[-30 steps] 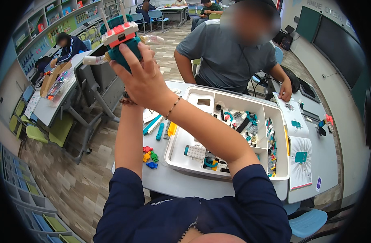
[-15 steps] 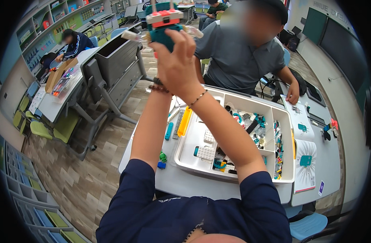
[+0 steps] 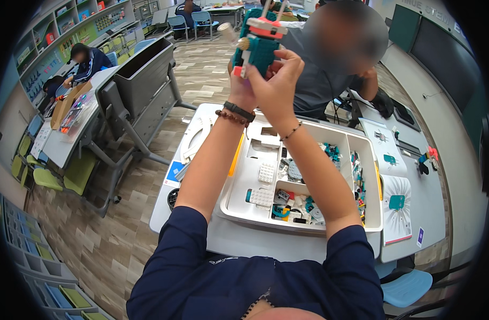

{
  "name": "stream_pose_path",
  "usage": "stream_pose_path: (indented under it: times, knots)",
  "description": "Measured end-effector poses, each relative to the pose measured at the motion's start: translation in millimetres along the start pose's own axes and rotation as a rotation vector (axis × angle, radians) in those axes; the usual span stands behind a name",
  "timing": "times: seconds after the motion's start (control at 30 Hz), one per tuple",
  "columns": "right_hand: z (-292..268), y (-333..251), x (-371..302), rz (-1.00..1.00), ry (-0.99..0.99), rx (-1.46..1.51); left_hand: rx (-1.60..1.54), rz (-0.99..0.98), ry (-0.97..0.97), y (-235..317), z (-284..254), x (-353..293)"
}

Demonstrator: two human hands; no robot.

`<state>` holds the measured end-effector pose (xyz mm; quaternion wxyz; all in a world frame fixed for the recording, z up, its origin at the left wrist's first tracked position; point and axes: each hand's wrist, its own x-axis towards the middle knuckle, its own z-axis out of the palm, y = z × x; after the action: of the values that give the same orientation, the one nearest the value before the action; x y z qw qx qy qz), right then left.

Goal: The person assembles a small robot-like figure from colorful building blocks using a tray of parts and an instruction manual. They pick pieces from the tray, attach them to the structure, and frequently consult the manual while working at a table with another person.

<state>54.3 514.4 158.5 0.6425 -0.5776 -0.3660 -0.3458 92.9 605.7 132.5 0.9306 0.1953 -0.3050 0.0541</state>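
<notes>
Both my arms reach up and forward, holding a building-brick model in the air above the far edge of the table. It has a teal body, a white and coral band across the upper part, a tan round piece on its side and thin rods on top. My left hand grips it from below and the left, its fingers mostly hidden behind the model. Around the lower right side my right hand is closed, thumb in front and fingers curled at the edge. A clear round piece sticks out to the left.
Below my forearms stands a white sorting tray with loose bricks in compartments. An open instruction booklet lies to its right, near a small brick figure. Across the table sits a person in a grey shirt. A folded grey table stands left.
The model has moved right and turned, so its side shows. My left hand, mostly covered before, now shows beside my right hand. The person opposite has raised a hand from the booklet.
</notes>
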Motion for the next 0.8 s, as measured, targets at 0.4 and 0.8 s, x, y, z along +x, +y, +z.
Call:
stream_pose_path:
  times: [0.4,0.8]
  knots:
    - [-81.5,16.7,23.0,0.086,-0.039,0.122,0.181,-0.077,0.135,-55.0,59.1,4.3]
    - [-69.2,-54.9,-2.5,0.227,-0.273,0.485,0.737,0.175,0.231,-6.3,123.7,-78.2]
